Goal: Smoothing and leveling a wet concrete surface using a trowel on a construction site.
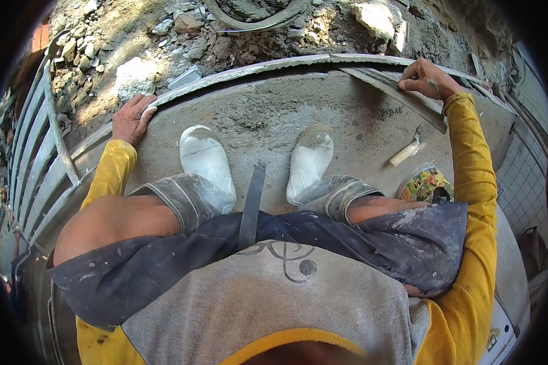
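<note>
A long, thin, pale board [249, 71], bowed by the lens, runs across in front of my boots, its edge rough and mortar-stained. My left hand [133, 119] is closed over its left part, fingers on the far side and thumb along the near edge. Toward the right end, my right hand [428, 79] is curled at the board, fingertips bent in against the thumb. What those fingers pinch is hidden. Just below that hand, a flat grey strip [402, 97] slants from the board toward the floor. A trowel with a wooden handle [403, 154] lies nearer to me.
White rubber boots [206, 159] stand on the dusty concrete floor [256, 115]. A patterned round container [426, 184] sits by my right knee. Beyond the board lie rubble [189, 27], a white block [136, 78] and a hose loop [259, 24]. Metal bars [36, 152] rise at left.
</note>
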The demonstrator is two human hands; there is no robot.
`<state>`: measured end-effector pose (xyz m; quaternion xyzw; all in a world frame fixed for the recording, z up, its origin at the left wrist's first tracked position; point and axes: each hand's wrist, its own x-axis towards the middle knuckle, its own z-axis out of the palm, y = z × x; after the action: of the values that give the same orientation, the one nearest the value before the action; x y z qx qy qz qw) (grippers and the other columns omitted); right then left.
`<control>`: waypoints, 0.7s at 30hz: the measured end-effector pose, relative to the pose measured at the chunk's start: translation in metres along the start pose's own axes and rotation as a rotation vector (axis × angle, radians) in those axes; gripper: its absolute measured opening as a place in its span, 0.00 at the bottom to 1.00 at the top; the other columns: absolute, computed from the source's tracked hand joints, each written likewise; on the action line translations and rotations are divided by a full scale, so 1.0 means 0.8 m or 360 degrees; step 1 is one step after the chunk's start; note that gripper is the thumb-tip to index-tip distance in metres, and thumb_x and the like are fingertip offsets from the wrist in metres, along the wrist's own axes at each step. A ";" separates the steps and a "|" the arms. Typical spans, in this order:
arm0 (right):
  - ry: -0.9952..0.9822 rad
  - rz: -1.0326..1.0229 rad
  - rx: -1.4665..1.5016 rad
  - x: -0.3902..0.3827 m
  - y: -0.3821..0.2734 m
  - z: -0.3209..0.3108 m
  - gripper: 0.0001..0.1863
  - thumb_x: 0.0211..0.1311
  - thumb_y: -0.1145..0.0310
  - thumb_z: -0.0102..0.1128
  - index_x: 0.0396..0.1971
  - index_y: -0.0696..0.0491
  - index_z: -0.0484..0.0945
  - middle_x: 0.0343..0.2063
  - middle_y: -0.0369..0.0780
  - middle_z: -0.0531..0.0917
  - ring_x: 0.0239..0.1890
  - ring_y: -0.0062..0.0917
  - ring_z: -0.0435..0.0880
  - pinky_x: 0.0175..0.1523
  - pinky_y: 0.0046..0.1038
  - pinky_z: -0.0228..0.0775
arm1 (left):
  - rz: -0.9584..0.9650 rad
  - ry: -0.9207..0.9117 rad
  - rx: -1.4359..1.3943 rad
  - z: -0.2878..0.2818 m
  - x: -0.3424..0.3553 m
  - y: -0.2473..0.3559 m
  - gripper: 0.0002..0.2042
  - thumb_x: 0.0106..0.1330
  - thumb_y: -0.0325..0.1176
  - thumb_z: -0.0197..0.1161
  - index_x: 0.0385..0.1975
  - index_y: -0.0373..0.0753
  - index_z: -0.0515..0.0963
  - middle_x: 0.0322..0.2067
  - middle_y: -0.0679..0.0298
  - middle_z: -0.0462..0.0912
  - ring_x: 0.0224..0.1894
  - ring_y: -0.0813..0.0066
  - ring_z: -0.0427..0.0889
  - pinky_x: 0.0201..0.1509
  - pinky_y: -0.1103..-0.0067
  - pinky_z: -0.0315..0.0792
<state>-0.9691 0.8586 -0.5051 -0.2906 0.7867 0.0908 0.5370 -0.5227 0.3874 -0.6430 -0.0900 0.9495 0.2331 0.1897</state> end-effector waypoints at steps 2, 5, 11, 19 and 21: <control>-0.0006 0.0169 0.0031 -0.007 0.028 -0.002 0.14 0.58 0.61 0.69 0.37 0.57 0.87 0.34 0.43 0.88 0.39 0.30 0.84 0.49 0.32 0.73 | 0.0004 0.0003 -0.0005 0.000 0.000 0.002 0.15 0.70 0.45 0.57 0.51 0.50 0.79 0.42 0.66 0.80 0.44 0.62 0.82 0.46 0.71 0.77; 0.0060 0.0293 0.0001 -0.027 0.080 -0.007 0.15 0.58 0.60 0.70 0.38 0.56 0.87 0.34 0.43 0.87 0.39 0.29 0.84 0.49 0.31 0.73 | -0.0014 -0.0016 -0.0006 0.001 0.002 0.002 0.15 0.70 0.46 0.57 0.51 0.49 0.79 0.42 0.66 0.80 0.45 0.62 0.82 0.46 0.70 0.77; 0.0141 0.0615 0.0197 -0.089 0.107 -0.005 0.17 0.58 0.57 0.71 0.37 0.57 0.87 0.32 0.37 0.86 0.37 0.22 0.81 0.47 0.28 0.71 | 0.0048 0.0023 0.0022 0.013 0.004 -0.005 0.16 0.70 0.47 0.56 0.52 0.49 0.79 0.43 0.65 0.80 0.46 0.60 0.82 0.47 0.69 0.77; 0.0693 0.0219 0.0855 -0.147 0.140 0.100 0.25 0.58 0.64 0.65 0.55 0.55 0.76 0.38 0.39 0.83 0.41 0.21 0.78 0.52 0.24 0.68 | 0.0006 -0.0110 -0.0042 0.005 0.013 -0.002 0.16 0.71 0.47 0.54 0.54 0.50 0.77 0.47 0.62 0.78 0.49 0.56 0.80 0.51 0.67 0.76; 0.0884 0.0212 0.0773 -0.143 0.136 0.128 0.24 0.58 0.63 0.65 0.54 0.57 0.78 0.42 0.42 0.84 0.45 0.25 0.80 0.55 0.25 0.69 | 0.0001 -0.0141 -0.0035 0.008 0.013 -0.007 0.17 0.71 0.47 0.54 0.54 0.50 0.77 0.48 0.61 0.78 0.50 0.55 0.80 0.51 0.67 0.76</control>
<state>-0.9194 1.0351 -0.4627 -0.1165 0.9182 -0.1461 0.3493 -0.5291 0.3843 -0.6546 -0.0813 0.9376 0.2472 0.2305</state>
